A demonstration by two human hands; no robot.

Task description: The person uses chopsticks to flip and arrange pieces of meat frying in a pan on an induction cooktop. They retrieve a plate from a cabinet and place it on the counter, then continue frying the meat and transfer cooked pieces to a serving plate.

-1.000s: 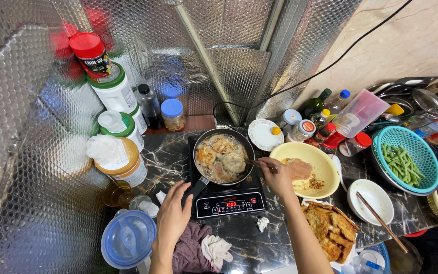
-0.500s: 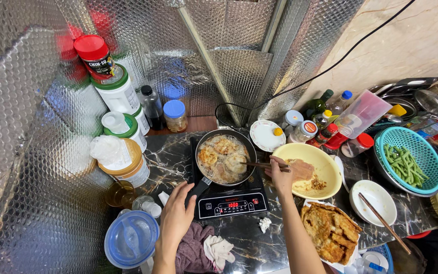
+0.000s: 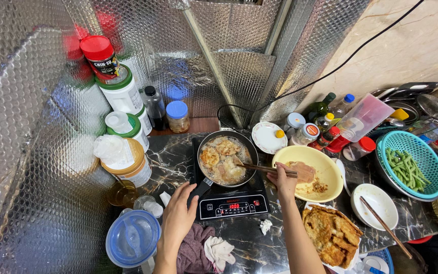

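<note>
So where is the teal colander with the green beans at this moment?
In the head view the teal colander sits at the far right of the counter, right of the yellow bowl and behind the small white bowl.

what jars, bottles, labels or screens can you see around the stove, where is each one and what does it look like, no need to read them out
Red-lidded jar: top of the left stack, dark label.
White tub: beneath it, green lid.
Blue-lidded jar: behind the pan, glass, round.
Dark bottle: beside that jar, black cap.
Cooktop screen: front panel, red digits on black.
Red-capped bottle: right of the yellow bowl, lying down.
</note>
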